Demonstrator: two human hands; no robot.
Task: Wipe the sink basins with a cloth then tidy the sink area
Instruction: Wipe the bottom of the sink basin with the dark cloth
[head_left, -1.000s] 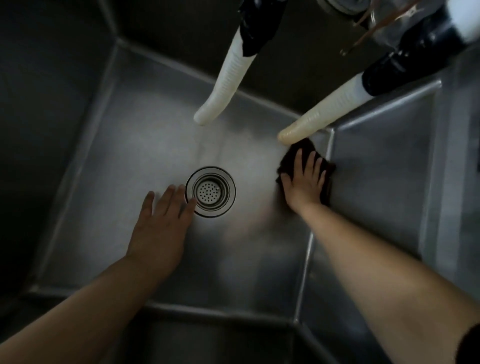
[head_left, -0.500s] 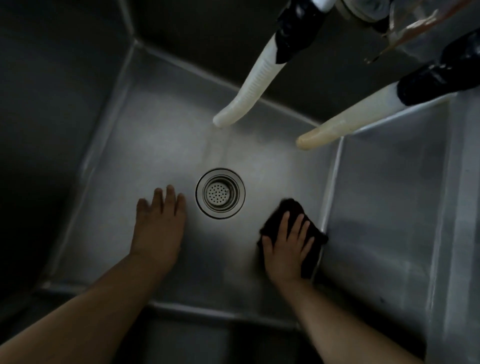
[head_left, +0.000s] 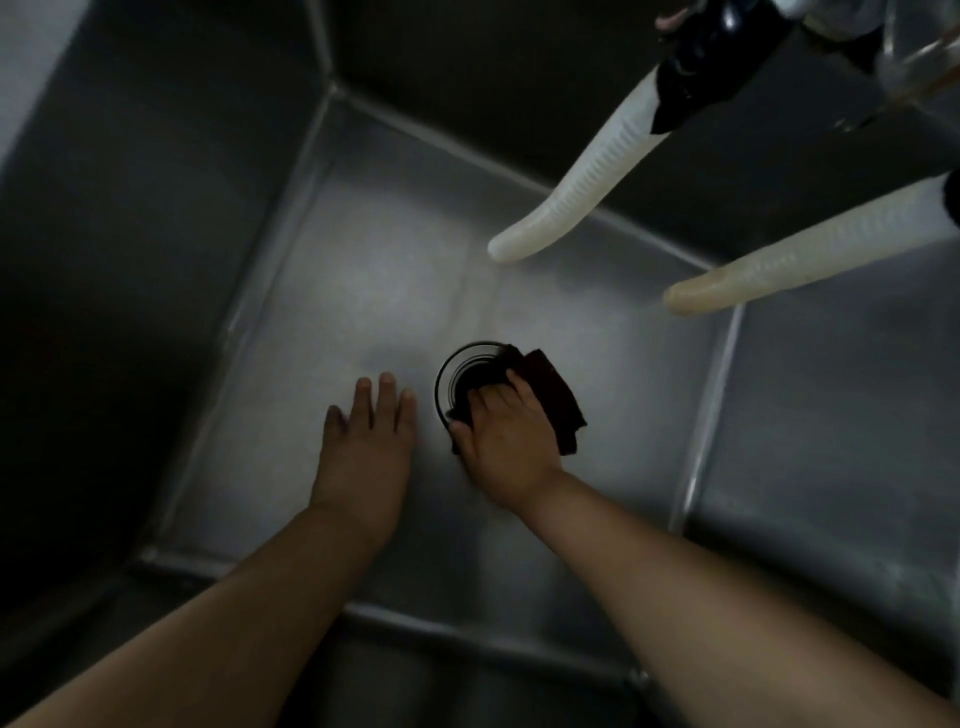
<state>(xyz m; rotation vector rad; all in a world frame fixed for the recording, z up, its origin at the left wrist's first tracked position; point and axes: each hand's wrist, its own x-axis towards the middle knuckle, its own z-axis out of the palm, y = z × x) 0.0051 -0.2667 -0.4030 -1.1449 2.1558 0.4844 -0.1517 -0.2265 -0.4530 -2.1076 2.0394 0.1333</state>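
Sink basin (head_left: 374, 249), of steel, had a wide free floor toward its far left corner. Two white hoses (head_left: 576, 197) hung over its far right corner. Left hand (head_left: 366, 441) lay flat on the floor with straight fingers, just beside the drain (head_left: 449, 374). Right hand (head_left: 506, 441) pressed the dark cloth (head_left: 553, 389) over the drain, fingers bent on it, away from the right wall.

light: dim, brightest on sink floor (head_left: 395, 270) | shadow: left wall nearly black | blur: right hand (head_left: 506, 441) smeared | edges: wide-angle bending seen
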